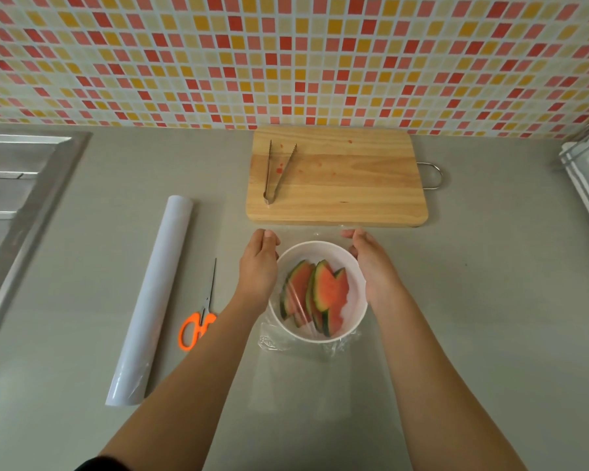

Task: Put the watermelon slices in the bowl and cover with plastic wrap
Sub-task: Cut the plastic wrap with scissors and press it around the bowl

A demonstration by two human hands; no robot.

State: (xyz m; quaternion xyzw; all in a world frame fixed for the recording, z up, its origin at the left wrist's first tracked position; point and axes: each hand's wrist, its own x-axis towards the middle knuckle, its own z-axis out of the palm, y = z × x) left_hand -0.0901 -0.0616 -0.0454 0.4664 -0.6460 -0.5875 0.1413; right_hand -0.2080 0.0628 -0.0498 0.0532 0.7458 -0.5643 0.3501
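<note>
Farthest left on the bench (473,300) lay the roll of plastic wrap (152,300), plain white with no brand or print that could be read, and just right of it the orange-handled scissors (198,321), also unmarked.

The left hand (259,266) sat against the left side of the white bowl (356,312), fingers loosely curved and thumb forward, apparently pinching the far left edge of the cut sheet of wrap (286,345); the film was too clear there to be sure of the pinch. The watermelon slices (320,297) already stood in the bowl, leaning on one another, under the film. The near edge of the sheet was bunched against the bowl's front wall, with more of it lying flat on the bench towards the person.

The right hand (371,263) mirrored the left on the bowl's right side, fingers part-closed at the far right edge of the film.

To finish well, both hands would probably do best to draw the far edge taut and even, press it down round the rim, then smooth the bunched front so no gap stays.

Behind, the cutting board (354,185) carried the tongs (276,171) and some red juice spots; no writing showed on either.
</note>
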